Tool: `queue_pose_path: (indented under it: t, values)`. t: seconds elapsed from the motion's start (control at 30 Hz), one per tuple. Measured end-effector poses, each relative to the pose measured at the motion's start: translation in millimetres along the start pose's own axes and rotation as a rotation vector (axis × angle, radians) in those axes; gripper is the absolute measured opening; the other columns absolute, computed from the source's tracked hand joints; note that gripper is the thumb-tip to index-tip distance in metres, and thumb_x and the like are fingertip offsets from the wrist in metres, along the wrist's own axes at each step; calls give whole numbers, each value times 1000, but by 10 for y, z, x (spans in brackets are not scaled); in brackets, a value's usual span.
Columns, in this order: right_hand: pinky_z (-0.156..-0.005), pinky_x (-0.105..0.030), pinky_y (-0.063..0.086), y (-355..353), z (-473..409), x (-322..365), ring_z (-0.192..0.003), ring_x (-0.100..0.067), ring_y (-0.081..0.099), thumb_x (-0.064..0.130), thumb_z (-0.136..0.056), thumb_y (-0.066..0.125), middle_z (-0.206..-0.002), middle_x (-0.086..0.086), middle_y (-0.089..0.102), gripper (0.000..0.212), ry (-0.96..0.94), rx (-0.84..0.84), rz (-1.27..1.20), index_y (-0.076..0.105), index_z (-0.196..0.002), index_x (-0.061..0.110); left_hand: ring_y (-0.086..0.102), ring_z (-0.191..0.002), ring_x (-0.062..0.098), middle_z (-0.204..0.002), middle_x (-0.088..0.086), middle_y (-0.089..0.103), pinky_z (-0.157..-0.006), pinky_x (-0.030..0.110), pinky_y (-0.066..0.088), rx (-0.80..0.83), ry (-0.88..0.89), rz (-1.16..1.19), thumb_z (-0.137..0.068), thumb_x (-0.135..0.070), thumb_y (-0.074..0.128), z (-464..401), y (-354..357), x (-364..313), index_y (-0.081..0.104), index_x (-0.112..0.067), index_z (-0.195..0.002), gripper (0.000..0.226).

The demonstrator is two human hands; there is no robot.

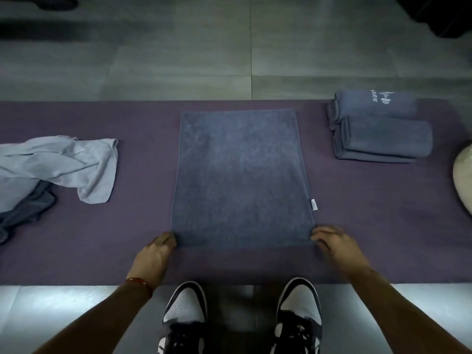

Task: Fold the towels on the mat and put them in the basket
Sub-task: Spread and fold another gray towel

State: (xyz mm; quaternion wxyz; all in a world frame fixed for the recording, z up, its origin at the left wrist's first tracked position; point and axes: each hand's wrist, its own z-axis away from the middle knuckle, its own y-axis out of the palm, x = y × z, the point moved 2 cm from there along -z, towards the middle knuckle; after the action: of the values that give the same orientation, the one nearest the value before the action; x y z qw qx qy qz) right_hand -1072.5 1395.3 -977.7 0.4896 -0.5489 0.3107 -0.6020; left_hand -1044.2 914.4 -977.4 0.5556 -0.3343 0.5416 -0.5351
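The grey towel [242,177] lies flat between both hands. Left hand [157,251] pinches its near-left corner. Right hand [332,241] pinches the near-right one.

Single head-worn camera, wide-angle, looking steeply down and forward from close above the mat [357,226] and floor [178,60].

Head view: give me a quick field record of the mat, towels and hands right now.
mat: purple mat on a tiled floor
flat towel: blue-grey towel, spread flat mid-mat, white tag on its right edge
left hand: left hand, grip on the towel's near left corner
right hand: right hand, fingers on the near right corner
folded stack: folded towels, far right on the mat
unfolded pile: crumpled towels, left side
basket: pale object at right edge, unclear
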Motion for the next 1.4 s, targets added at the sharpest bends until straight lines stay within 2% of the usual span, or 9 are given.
queue_pose_path:
  t: [0.13,0.4,0.5,0.6,0.73,0.87,1.03,1.17,1.4]
  values:
    - [-90,-28,48,-244,-52,319,-109,-20,64,25,-82,70,-119,9,65,18,17,189,184,76,-99,25,65,-88,35,-104,11,63,-60,44,56,32,-12,-225,-61,4,58,9,-73,-238,69,-10,-87,32]
    - [-91,-44,52,-581,-1477,623,-116,-33,59,39,-93,49,-132,-8,56,47,-171,49,207,60,-130,11,36,-136,36,-149,11,39,-103,51,40,-37,14,-193,-82,-40,37,-1577,-533,-544,51,-15,-135,61]
    - [-119,-51,25,-485,-2300,642,-151,-33,18,52,-99,33,-165,-12,14,72,-129,148,320,23,-156,10,11,-150,37,-163,12,16,-116,57,23,11,-10,-185,-96,-42,33,-2470,-476,-424,31,-16,-152,61]
    - [-124,-53,-1,-377,-2910,636,-152,-32,-20,58,-101,30,-165,-11,-22,83,-23,235,421,-10,-158,14,-8,-151,36,-165,11,-3,-121,56,8,35,-35,-155,-101,-48,31,-3178,-462,-249,12,-16,-158,67]
    - [-124,-51,-3,-283,-3523,578,-153,-33,-16,61,-100,26,-166,-13,-16,82,-70,116,384,-5,-160,15,-13,-150,38,-165,7,-11,-120,57,-3,86,-126,-149,-97,-66,21,-3731,-313,132,-3,-30,-157,74]
    - [-124,-50,-6,-196,-3710,275,-152,-35,-15,86,-85,13,-167,-3,-16,96,202,73,271,-9,-159,29,-5,-150,40,-165,10,-7,-119,59,1,-52,-89,-195,-90,-75,11,-3700,-180,260,-1,-38,-156,77]
    - [-123,-56,-3,-164,-3659,234,-152,-40,-9,82,-86,13,-168,-8,-9,93,157,-26,270,-4,-159,27,11,-146,41,-161,24,5,-111,62,17,-87,-111,-243,-84,-78,15,-3828,-302,298,13,-40,-151,77]
    - [-119,-64,-8,-231,-3795,453,-149,-50,-9,78,-82,15,-167,-17,0,97,228,-35,428,8,-160,20,-3,-149,42,-163,22,-2,-117,63,4,-103,-135,-198,-86,-78,12,-3864,-235,310,-1,-43,-154,78]
    - [-117,-65,-12,25,-3985,851,-151,-33,-23,70,-95,14,-165,1,-22,74,-66,120,333,-13,-157,38,-16,-149,40,-162,17,-17,-118,61,-5,95,-184,-199,-80,-86,12,-3940,-322,344,-12,-48,-151,84]
